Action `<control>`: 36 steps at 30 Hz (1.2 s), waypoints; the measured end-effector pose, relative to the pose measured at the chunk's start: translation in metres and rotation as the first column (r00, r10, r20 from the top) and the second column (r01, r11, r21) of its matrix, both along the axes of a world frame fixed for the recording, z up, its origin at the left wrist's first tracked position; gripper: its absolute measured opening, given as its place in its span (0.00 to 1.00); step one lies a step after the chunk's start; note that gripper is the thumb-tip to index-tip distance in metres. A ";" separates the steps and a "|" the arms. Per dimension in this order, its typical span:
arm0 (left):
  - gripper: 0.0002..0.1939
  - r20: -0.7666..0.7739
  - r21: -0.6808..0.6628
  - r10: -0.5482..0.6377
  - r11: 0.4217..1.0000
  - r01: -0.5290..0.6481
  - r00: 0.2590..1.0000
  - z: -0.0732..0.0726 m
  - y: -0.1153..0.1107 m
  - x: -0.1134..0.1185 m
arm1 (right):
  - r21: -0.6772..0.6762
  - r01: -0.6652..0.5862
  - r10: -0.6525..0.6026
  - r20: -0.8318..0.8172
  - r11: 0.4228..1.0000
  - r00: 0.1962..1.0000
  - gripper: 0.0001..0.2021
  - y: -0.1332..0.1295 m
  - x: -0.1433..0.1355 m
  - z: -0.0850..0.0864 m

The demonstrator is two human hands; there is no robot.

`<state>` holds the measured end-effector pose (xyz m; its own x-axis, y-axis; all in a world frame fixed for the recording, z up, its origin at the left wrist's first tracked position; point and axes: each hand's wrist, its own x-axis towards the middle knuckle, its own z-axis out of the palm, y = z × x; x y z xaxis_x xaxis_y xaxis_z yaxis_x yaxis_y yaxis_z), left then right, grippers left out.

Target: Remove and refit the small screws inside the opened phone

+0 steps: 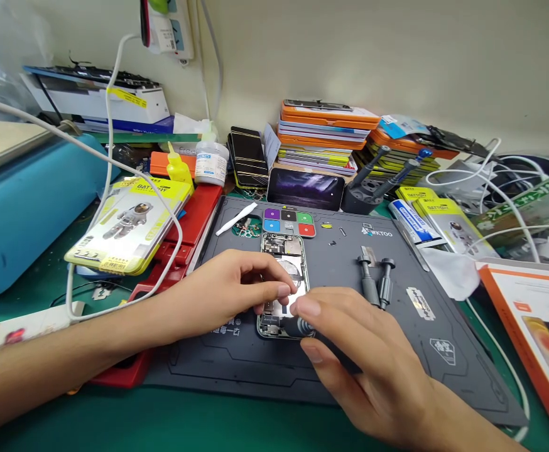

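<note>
An opened phone [284, 263] lies on the dark work mat, its inside parts bare. My left hand [250, 282] rests over its middle, thumb and forefinger brought together at the tips. Whatever they pinch is too small or too hidden to name. From the right, my right hand [364, 351] reaches to the phone's lower edge, its forefinger close to the left thumb. Between its thumb and forefinger shows a dark screwdriver [300, 326] with a ringed end; the gripping fingers are partly hidden. Two more screwdrivers [373, 279] lie to the right.
A coloured screw tray [288, 223] and a white spudger [237, 218] sit beyond the phone. Battery packs [128, 223], a red case [180, 232] and a white cable flank the left. A tool holder [364, 198] and stacked boxes [321, 135] stand behind.
</note>
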<state>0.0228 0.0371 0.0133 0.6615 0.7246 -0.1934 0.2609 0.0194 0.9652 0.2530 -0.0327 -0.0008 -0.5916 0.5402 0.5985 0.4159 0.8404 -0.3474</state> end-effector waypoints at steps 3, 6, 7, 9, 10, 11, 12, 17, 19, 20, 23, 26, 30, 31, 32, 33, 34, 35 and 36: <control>0.10 -0.017 0.025 0.003 1.000 -0.003 1.000 0.001 0.000 0.000 | 0.003 -0.002 0.002 0.000 1.000 1.000 0.26 0.000 0.000 0.000; 0.10 -0.022 0.041 0.003 0.999 -0.002 1.000 0.001 0.000 -0.001 | -0.009 -0.007 0.007 -0.003 1.000 1.000 0.27 0.000 0.000 -0.001; 0.10 -0.022 0.044 0.003 0.999 -0.002 1.000 0.001 0.000 -0.001 | -0.012 -0.007 0.007 -0.005 1.000 1.000 0.27 0.000 0.000 -0.001; 0.10 -0.023 0.050 0.003 0.999 -0.002 1.000 0.001 0.000 -0.001 | -0.014 -0.008 0.008 -0.007 1.000 1.000 0.28 0.000 0.000 -0.001; 0.10 -0.022 0.052 0.005 0.999 -0.004 1.000 0.001 0.000 -0.001 | -0.015 -0.010 0.009 -0.006 1.000 1.000 0.28 0.000 0.000 -0.001; 0.10 -0.021 0.053 0.006 0.999 -0.005 1.000 0.000 0.000 -0.001 | -0.015 -0.013 0.013 -0.005 1.000 1.000 0.28 0.000 0.000 -0.001; 0.10 -0.020 0.049 0.006 0.999 -0.005 1.000 0.000 0.000 -0.001 | -0.017 -0.021 0.021 -0.003 1.000 1.000 0.28 0.001 0.000 -0.001; 0.10 -0.011 0.036 0.003 0.999 -0.003 1.000 0.000 -0.001 -0.001 | -0.023 -0.021 0.021 0.001 1.000 1.000 0.29 0.001 -0.001 0.000; 0.09 -0.014 0.050 0.007 0.999 -0.006 1.000 0.001 -0.001 -0.001 | -0.025 -0.019 0.019 -0.003 1.000 1.000 0.29 0.001 -0.001 0.000; 0.09 -0.015 0.054 0.008 0.998 -0.007 1.000 0.001 -0.001 -0.001 | -0.028 -0.023 0.023 -0.007 0.999 1.000 0.29 0.001 -0.001 0.000; 0.09 -0.013 0.055 0.008 0.998 -0.007 1.000 0.000 -0.001 -0.001 | -0.039 -0.020 0.020 -0.009 0.999 1.000 0.29 0.002 -0.001 -0.001; 0.09 -0.007 0.044 0.010 0.999 -0.010 1.000 -0.001 0.000 -0.001 | -0.037 -0.014 0.013 -0.012 0.999 1.000 0.29 0.001 -0.001 -0.001; 0.09 -0.003 0.034 0.006 0.999 -0.006 1.000 -0.002 0.001 0.000 | -0.021 -0.025 0.024 -0.019 0.999 1.000 0.29 0.002 -0.001 -0.001; 0.09 -0.003 0.033 0.005 0.999 -0.005 1.000 -0.002 0.001 0.000 | -0.018 -0.026 0.025 -0.021 1.000 0.999 0.28 0.002 -0.002 -0.002; 0.09 -0.001 0.034 0.005 0.999 -0.005 1.000 -0.002 0.001 0.000 | -0.017 -0.026 0.026 -0.026 0.999 0.999 0.29 0.002 -0.002 -0.002; 0.09 0.000 0.036 0.005 0.999 -0.005 1.000 -0.002 0.001 0.000 | -0.020 -0.026 0.025 -0.028 0.999 0.999 0.29 0.002 -0.002 -0.002; 0.09 -0.001 0.037 0.006 0.999 -0.006 1.000 -0.002 0.001 0.000 | -0.022 -0.025 0.024 -0.027 0.999 0.999 0.29 0.003 -0.002 -0.002; 0.08 -0.002 0.039 0.007 0.999 -0.007 1.000 -0.002 0.001 0.000 | -0.025 -0.023 0.023 -0.025 0.999 0.999 0.29 0.003 -0.002 -0.002; 0.08 -0.004 0.038 0.007 0.999 -0.007 1.000 -0.002 0.001 0.000 | -0.025 -0.019 0.019 -0.025 1.000 1.000 0.29 0.002 -0.002 -0.002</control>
<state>0.0230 0.0380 0.0115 0.6555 0.7363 -0.1681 0.2646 -0.0155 0.9642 0.2512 -0.0304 -0.0025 -0.5873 0.5438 0.5994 0.3911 0.8391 -0.3780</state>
